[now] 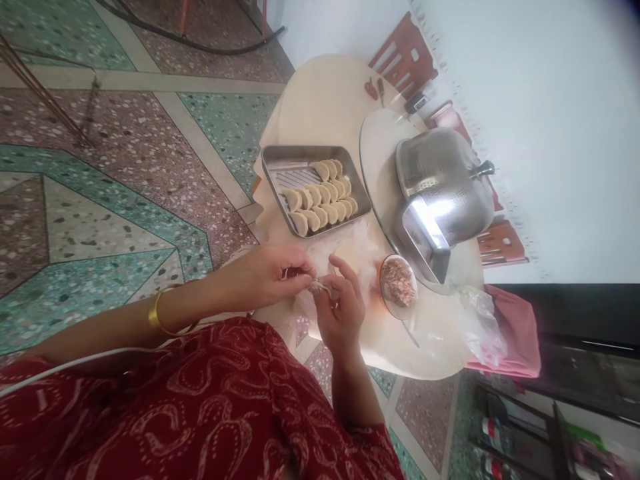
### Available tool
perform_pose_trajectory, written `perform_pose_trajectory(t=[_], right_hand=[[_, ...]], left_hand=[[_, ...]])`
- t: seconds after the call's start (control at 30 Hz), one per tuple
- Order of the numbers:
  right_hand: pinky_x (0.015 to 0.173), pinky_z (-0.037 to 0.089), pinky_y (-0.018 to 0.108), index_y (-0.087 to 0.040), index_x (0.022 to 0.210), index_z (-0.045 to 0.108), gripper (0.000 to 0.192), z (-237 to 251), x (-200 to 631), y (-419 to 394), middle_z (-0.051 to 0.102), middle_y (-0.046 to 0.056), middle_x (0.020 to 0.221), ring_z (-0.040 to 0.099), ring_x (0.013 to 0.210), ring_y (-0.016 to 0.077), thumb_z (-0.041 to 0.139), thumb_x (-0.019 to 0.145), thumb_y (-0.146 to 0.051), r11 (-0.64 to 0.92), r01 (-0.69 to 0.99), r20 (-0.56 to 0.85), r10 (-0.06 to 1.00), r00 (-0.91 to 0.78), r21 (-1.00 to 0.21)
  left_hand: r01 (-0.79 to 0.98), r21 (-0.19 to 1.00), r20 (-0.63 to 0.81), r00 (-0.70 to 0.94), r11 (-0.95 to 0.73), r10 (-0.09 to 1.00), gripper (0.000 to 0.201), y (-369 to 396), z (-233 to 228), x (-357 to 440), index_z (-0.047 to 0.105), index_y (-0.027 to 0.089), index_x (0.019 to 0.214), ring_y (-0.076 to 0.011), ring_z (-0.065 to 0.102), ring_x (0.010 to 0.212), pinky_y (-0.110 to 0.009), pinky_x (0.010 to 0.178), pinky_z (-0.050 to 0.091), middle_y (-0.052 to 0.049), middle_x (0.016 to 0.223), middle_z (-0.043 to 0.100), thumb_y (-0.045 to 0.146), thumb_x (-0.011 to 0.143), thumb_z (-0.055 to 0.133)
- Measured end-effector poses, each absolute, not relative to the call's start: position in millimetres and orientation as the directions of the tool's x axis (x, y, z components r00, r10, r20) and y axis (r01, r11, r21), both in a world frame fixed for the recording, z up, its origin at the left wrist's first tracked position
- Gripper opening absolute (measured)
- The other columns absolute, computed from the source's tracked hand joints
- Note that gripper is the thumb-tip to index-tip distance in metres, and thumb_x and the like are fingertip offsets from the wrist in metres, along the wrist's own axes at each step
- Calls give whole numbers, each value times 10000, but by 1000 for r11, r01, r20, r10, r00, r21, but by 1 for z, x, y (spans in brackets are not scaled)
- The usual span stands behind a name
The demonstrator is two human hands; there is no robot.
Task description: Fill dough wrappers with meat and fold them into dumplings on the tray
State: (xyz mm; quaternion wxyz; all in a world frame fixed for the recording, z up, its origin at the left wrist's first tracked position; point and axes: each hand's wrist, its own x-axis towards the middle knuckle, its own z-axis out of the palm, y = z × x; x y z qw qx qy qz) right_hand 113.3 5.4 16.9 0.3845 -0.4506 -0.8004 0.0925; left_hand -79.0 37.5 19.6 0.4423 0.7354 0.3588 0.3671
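Both hands meet over the table (320,93) edge, fingers pinched together on one small dumpling (317,287). Left hand (273,273) grips it from the tray side, right hand (341,310) from the bowl side, w/ the dumpling squeezed between the two sets of fingertips. Looks like its long axis runs hand to hand, but it's blurry, can't be sure. The tray (315,190) sits just beyond the hands, rows of folded dumplings filling most of it. Bowl (399,287) of pink filling is just beside the right hand, so the right is nearer to it; a steel colander (443,190) stands beyond the bowl, next to the tray.
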Motion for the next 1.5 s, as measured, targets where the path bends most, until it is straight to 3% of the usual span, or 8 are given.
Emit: perform_pose_trajectory(t=[0.2,0.53,0.8,0.97,1.17,1.33,1.5], right_hand=[[677,611,290,-212,1045,643,179,16,113,6,626,135,1234,709,867,163,558,903,-146,563,673,542,793,-277,-480],[673,605,293,-238,1009,643,164,14,114,7,624,119,1243,695,834,145,571,894,-145,583,628,586,775,-237,-516],[543,547,238,-228,972,661,124,16,113,4,637,114,1233,692,920,171,587,885,-180,504,614,502,842,-195,-608],[602,564,256,-219,962,667,111,21,114,3,641,115,1234,682,1015,193,577,897,-210,470,573,451,873,-186,-671],[730,582,313,-224,934,666,99,23,112,4,667,101,1201,637,1153,221,572,907,-239,461,579,444,877,-182,-673],[798,576,345,-218,919,666,86,22,112,4,675,104,1188,620,1187,233,584,901,-239,462,590,456,873,-173,-662],[767,580,334,-214,905,656,94,23,113,3,671,110,1186,637,1161,229,561,905,-220,473,576,461,869,-180,-667]], left_hand=[[232,860,318,455,-455,832,253,33,20,-77,696,152,871,-142,612,791,-261,726,430,-34,822,674,260,925,474],[236,867,364,305,-440,880,212,24,-2,-69,633,168,999,-163,614,857,-282,768,473,-35,932,673,328,862,621],[204,852,435,236,-482,869,122,26,-4,-62,621,161,816,-141,584,796,-285,755,465,-17,811,629,240,894,569],[200,853,444,205,-481,872,82,23,1,-61,625,165,926,-123,585,754,-251,698,480,-4,815,620,212,863,601],[289,642,704,145,-710,695,38,23,-2,-58,623,156,896,-157,615,822,-270,729,517,-57,858,634,166,878,590],[379,549,754,158,-745,637,65,24,-3,-56,648,147,865,-160,599,779,-278,693,504,-71,840,640,139,880,585],[325,630,701,152,-705,697,80,22,1,-56,639,158,856,-168,611,792,-294,717,509,-70,840,658,161,879,562]])
